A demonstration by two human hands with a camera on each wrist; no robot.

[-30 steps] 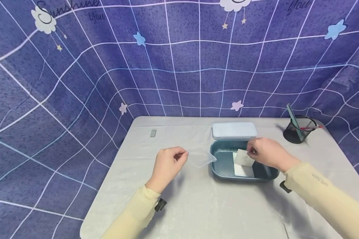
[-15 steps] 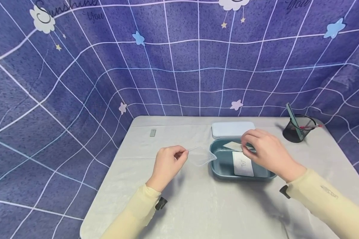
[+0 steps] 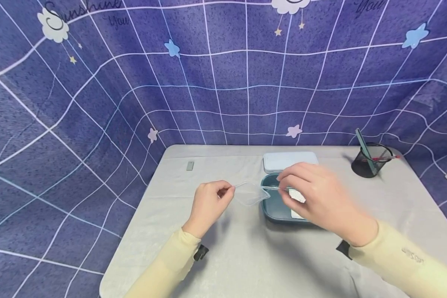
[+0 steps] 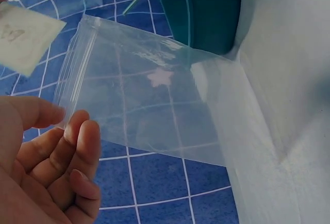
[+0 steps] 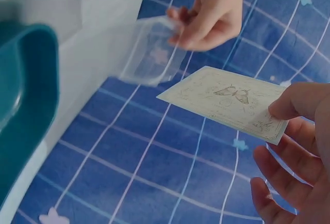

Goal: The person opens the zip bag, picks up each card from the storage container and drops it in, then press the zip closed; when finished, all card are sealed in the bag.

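- The bag in the left hand (image 3: 208,207) is clear, glossy, thin plastic: a flat-sided zip bag (image 4: 149,90) with ridged seal lines along its mouth, which gapes into a pointed oval in the head view.
- Thumb and forefinger pinch that mouth at one edge; the other fingers curl in loosely.
- The right hand (image 3: 316,198) pinches a cream paper card (image 5: 227,100) by one end, thumb on top, remaining fingers bent and spread apart beneath. A butterfly and fine border lines are printed on the card.
- A deep teal tray (image 3: 277,207) has smooth walls and rounded corners; behind it lies a pale blue oblong case (image 3: 290,161).
- Counted: one bag, one tray, one case, one black mesh pen cup (image 3: 363,167), one small grey-green block (image 3: 190,166). One card is held; a white card (image 3: 297,196) shows inside the tray, and whether others lie under it I cannot tell.
- The held card sits outside the bag, its free end just beside the mouth.
- White tabletop (image 3: 246,265) stretches between the block and the left hand, and in front of the tray; its rounded far edge meets grid-patterned fabric (image 3: 223,99).
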